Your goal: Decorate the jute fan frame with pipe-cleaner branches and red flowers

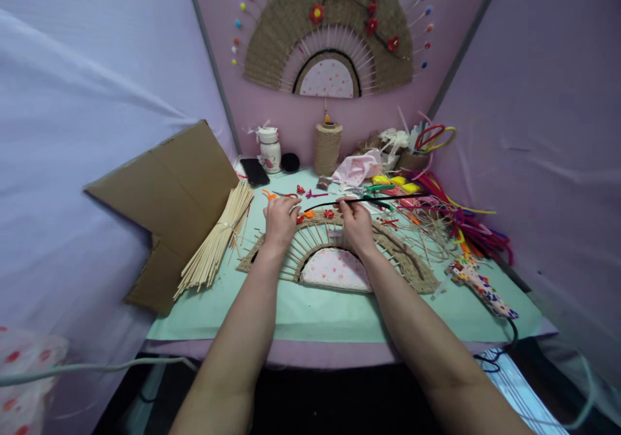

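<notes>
My right hand (356, 224) pinches a long black pipe cleaner (388, 198), which stretches to the right past the fingers and to the left across the fan. Its left end stops just short of my left hand (281, 223), whose fingers are bent with the thumb and forefinger slightly apart. Beneath both hands lies a half-round fan (412, 263) of twine woven over thin sticks, with a dotted white half-circle (334, 268) at its centre. Small red flowers (328, 213) and an orange piece (309, 214) show at its top edge, between the hands.
Bundled sticks (216, 241) and cardboard (169, 202) stand at left. Behind are a phone (255, 172), a white bottle (270, 150) and a twine spool (327, 149). Coloured pipe cleaners (478, 228) and a patterned glue gun (485, 289) lie at right. A finished fan (276, 40) hangs above.
</notes>
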